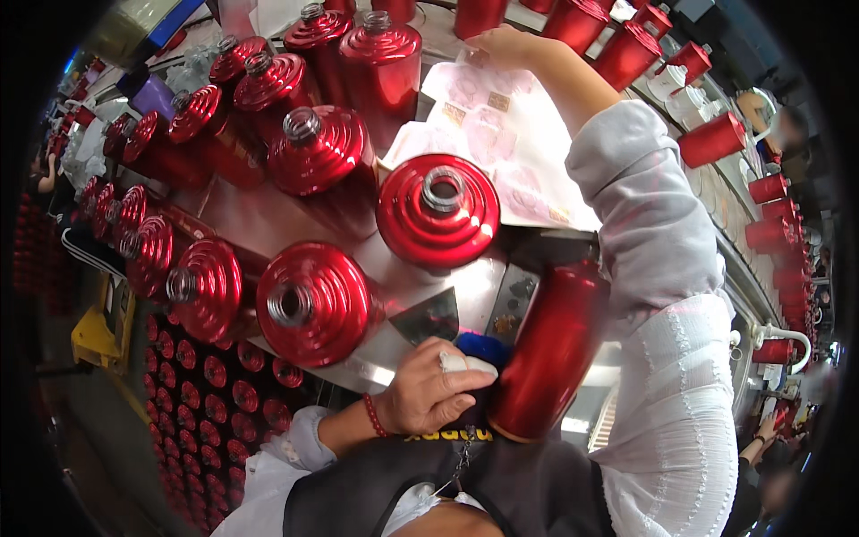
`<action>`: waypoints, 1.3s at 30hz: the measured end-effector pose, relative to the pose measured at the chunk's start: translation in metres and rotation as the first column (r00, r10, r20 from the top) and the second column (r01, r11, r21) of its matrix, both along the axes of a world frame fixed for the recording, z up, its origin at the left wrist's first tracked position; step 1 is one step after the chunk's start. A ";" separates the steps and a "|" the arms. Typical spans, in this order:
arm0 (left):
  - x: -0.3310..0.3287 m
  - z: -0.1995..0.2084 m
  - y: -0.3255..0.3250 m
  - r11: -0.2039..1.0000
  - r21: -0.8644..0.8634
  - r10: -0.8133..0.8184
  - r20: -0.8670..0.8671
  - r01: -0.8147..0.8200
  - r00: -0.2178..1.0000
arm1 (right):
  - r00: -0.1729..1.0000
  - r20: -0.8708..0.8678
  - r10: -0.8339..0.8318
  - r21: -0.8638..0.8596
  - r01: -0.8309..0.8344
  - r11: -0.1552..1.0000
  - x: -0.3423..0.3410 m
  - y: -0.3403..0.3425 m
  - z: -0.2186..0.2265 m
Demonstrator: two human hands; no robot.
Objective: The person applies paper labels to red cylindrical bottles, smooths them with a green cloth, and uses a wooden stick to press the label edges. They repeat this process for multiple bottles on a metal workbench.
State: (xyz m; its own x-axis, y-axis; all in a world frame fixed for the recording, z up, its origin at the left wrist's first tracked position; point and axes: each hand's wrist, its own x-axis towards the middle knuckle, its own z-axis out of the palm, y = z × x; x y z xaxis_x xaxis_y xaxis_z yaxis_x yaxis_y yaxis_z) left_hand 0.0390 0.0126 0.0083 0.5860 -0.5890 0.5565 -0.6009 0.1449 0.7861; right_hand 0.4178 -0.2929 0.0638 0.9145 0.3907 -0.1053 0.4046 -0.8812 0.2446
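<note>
Bearings are taken from the centre of the head view. The bottle [553,349] lies tilted at 4 o'clock, close to the person's body, its base end toward the wearer and its neck not visible. The body appears smooth, glossy and rigid; judging by the clear necks on similar bottles, it is probably glass, with moderate weight, a slippery finish and a risk of chipping or scuffing. Sound holding points would be the straight side, with the whole palm around it, and a steadying hand at the base; a fingertip pinch is not advised. The left hand [434,389], at 6 o'clock, has half-curled fingers, one wrapped in white, pointing at the bottle's side; no grip is visible, and contact cannot be confirmed. A blue item [483,347] sits just beyond its fingertips. The right hand [506,45], toward 1 o'clock, reaches the far edge of a printed sheet [514,148]; its fingers look extended, but whether they pinch the sheet cannot be told. The sheet is thin and limp, likely to crease or tear, and best taken by the edges. Upright bottles [322,152] stand from 8 to 12 o'clock; lower rows of bottles [214,371] show at 8 o'clock.
</note>
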 end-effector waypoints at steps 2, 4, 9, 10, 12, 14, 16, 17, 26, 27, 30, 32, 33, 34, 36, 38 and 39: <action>0.004 0.003 0.001 1.000 -0.005 0.009 -0.033 -0.009 0.999 | 0.999 -0.032 -0.003 0.092 0.006 0.996 0.009 0.009 0.010; 0.005 0.002 0.001 1.000 -0.009 -0.016 -0.044 0.015 0.999 | 0.999 0.042 -0.018 0.099 0.013 0.995 0.010 -0.003 0.009; 0.007 0.005 -0.002 0.999 -0.004 -0.032 -0.059 0.032 0.998 | 0.992 0.062 0.106 -0.009 -0.105 0.994 0.019 -0.008 0.008; 0.008 0.006 -0.002 0.999 0.001 -0.036 -0.060 0.036 0.998 | 0.972 0.126 0.196 -0.056 -0.191 0.980 0.018 -0.013 0.006; 0.009 0.007 -0.001 0.999 0.016 -0.027 -0.059 0.028 0.998 | 0.942 0.294 0.163 0.011 -0.173 0.985 0.003 -0.012 0.007; 0.009 0.006 -0.001 0.999 0.019 -0.027 -0.045 0.028 0.999 | 0.901 0.418 0.121 0.108 -0.182 0.977 -0.021 -0.010 0.018; 0.008 0.002 -0.003 0.999 0.009 -0.039 -0.036 0.039 0.999 | 0.866 0.495 0.071 0.224 -0.206 0.952 -0.045 -0.016 0.033; 0.008 0.002 -0.002 0.999 0.014 -0.036 -0.056 0.037 0.998 | 0.853 0.519 0.052 0.279 -0.226 0.933 -0.058 -0.017 0.037; 0.005 0.003 -0.004 0.998 0.047 -0.034 0.015 0.033 0.999 | 0.876 -0.087 -0.475 0.789 0.351 0.504 -0.171 -0.057 0.103; 0.004 0.004 -0.004 0.998 0.057 -0.026 0.038 0.024 0.999 | 0.863 -0.193 -0.467 0.782 0.423 0.458 -0.168 -0.078 0.086; 0.002 0.003 -0.005 0.998 0.055 -0.020 0.034 0.018 0.999 | 0.933 0.019 -0.359 0.390 0.323 0.862 -0.150 -0.106 0.020; 0.001 0.003 -0.006 0.999 0.049 -0.020 0.048 0.017 0.999 | 0.884 0.163 -0.438 0.326 0.371 0.870 -0.164 -0.107 -0.029; 0.001 0.006 -0.007 0.996 0.085 -0.036 0.059 0.030 0.998 | 0.874 0.239 -0.423 0.317 0.342 0.885 -0.171 -0.104 -0.035; 0.002 0.011 -0.008 0.992 0.121 -0.053 0.068 0.045 0.996 | 0.853 0.274 -0.445 0.393 0.323 0.861 -0.177 -0.103 -0.037; 0.001 0.014 -0.007 0.955 0.275 -0.134 0.080 0.108 0.988 | 0.862 0.325 -0.389 0.397 0.249 0.884 -0.183 -0.106 -0.025; -0.002 0.017 -0.016 0.931 0.357 -0.122 0.102 0.078 0.987 | 0.849 0.458 -0.264 0.464 0.025 0.885 -0.199 -0.097 -0.001; -0.004 0.019 -0.019 0.916 0.397 -0.114 0.115 0.060 0.987 | 0.846 0.480 -0.233 0.468 -0.022 0.883 -0.215 -0.088 0.017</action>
